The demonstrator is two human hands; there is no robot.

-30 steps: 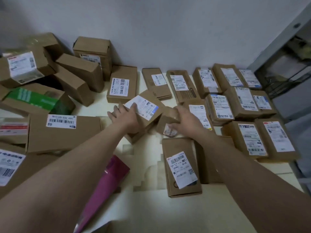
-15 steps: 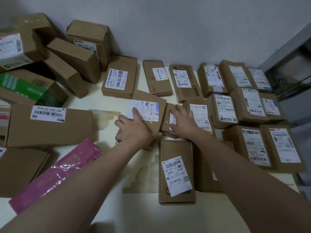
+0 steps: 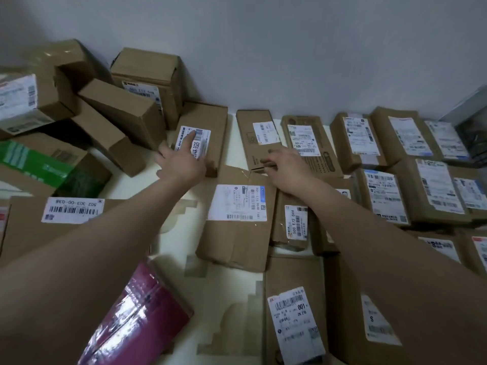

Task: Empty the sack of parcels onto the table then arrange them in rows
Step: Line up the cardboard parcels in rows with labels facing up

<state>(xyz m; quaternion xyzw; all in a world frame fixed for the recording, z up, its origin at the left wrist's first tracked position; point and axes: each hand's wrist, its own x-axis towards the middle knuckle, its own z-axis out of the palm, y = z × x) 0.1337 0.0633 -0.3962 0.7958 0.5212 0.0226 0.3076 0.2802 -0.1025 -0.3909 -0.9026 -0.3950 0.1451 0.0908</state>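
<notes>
Brown cardboard parcels with white labels cover the pale table (image 3: 237, 320). My left hand (image 3: 181, 160) lies flat, fingers spread, on a flat labelled parcel (image 3: 213, 119) in the back row. My right hand (image 3: 287, 167) reaches over the near end of a narrow flat parcel (image 3: 250, 143) beside it, fingers loosely curled and touching its edge. Just in front of both hands lie a creased parcel with a blue-edged label (image 3: 232, 246) and a small parcel (image 3: 295, 225) standing against it. Neither hand touches these two. Neat rows of parcels (image 3: 427, 185) fill the right side.
A loose heap of bigger boxes (image 3: 116, 109) leans against the wall at the back left, with a green-taped box (image 3: 34, 164) and a wide flat box (image 3: 26, 238) in front. A shiny pink parcel (image 3: 142, 312) lies under my left forearm.
Both hands have let go of the blue-label parcel and the small parcel, which now lie flat in the middle. The hands have moved farther back onto the back-row parcels.
</notes>
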